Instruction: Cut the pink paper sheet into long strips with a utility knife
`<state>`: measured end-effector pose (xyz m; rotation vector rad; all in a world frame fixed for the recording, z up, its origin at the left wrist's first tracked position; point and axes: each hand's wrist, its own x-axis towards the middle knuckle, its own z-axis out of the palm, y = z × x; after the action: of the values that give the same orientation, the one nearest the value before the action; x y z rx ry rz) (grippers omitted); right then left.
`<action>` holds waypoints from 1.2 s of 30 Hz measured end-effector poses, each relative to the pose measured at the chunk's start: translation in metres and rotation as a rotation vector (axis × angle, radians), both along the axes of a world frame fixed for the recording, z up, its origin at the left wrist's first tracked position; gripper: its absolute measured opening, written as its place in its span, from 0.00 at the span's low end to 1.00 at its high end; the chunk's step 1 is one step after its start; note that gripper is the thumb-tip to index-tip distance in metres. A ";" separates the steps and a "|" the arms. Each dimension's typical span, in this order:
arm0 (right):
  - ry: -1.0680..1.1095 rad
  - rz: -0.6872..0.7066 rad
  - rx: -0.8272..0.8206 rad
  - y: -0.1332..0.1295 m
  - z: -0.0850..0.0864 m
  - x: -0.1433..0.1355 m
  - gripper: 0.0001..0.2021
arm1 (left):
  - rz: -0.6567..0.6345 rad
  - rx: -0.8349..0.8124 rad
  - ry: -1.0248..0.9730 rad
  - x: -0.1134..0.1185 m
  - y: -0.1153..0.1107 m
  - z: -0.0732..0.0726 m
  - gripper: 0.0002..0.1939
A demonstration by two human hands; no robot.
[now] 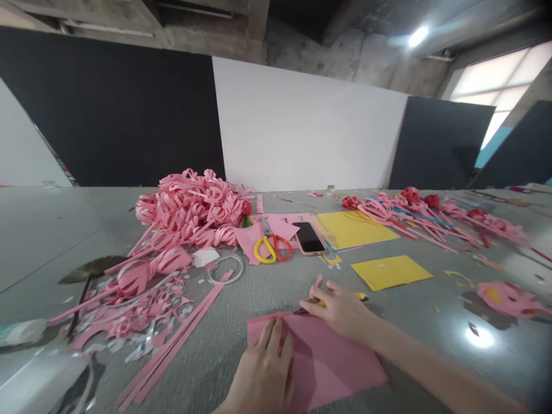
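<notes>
A sheet of pink paper (332, 365) lies on the grey floor directly before me. My left hand (265, 365) rests on its left part, fingers down near the far edge and holding nothing that I can see. Around a yellow utility knife (361, 296), my right hand (338, 310) is closed at the sheet's far edge. The knife's dark tip points left along that edge, and its middle is hidden by the fingers. Long cut pink strips (183, 339) lie to the left of the sheet.
Scissors (271, 248) with yellow and orange handles and a phone (309, 238) lie beyond my hands. Yellow paper (391, 272) is at right. Looped pink paper (190, 207) is heaped at far left, near a wire coil (226, 269). Paper flowers (409, 207) lie far right.
</notes>
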<state>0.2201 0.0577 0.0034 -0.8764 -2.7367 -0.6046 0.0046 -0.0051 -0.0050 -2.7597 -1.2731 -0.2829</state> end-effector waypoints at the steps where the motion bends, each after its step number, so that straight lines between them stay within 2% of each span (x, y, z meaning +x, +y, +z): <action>1: 0.003 0.000 -0.004 0.001 0.000 0.001 0.15 | 0.002 -0.015 -0.003 0.000 0.000 0.000 0.21; 5: 0.095 -0.035 -0.123 0.000 0.009 0.004 0.14 | 0.012 -0.083 -0.039 0.000 0.001 0.004 0.20; 8: 0.367 -0.106 -0.353 -0.003 0.026 0.003 0.12 | 0.047 -0.126 -0.097 0.001 0.003 0.013 0.14; 10: 0.648 -0.139 -0.586 -0.005 0.034 0.000 0.11 | 0.084 -0.145 -0.145 0.001 0.007 0.019 0.12; 12: 0.966 -0.175 -0.928 -0.006 0.033 -0.004 0.12 | 0.130 -0.161 -0.191 0.002 0.014 0.025 0.16; 15: 1.362 -0.136 -1.464 -0.006 0.019 -0.011 0.13 | 0.175 -0.189 -0.215 0.003 0.027 0.029 0.20; 18: 1.508 0.014 -1.725 -0.003 0.002 -0.017 0.12 | 0.141 -0.213 -0.165 0.006 0.040 0.028 0.14; 22: 1.539 0.127 -1.803 0.000 -0.009 -0.021 0.13 | 0.089 -0.210 -0.099 0.013 0.050 0.026 0.09; 27: 1.496 0.120 -1.775 0.000 -0.009 -0.021 0.15 | 0.062 -0.173 -0.033 0.022 0.055 0.023 0.10; 36: 1.444 0.128 -1.753 0.000 -0.010 -0.021 0.16 | 0.116 -0.159 -0.007 0.025 0.059 0.015 0.12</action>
<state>0.1995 0.0576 -0.0067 -0.6818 -1.2485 1.8862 0.0300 0.0539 0.0105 -2.8002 -1.5135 -0.1908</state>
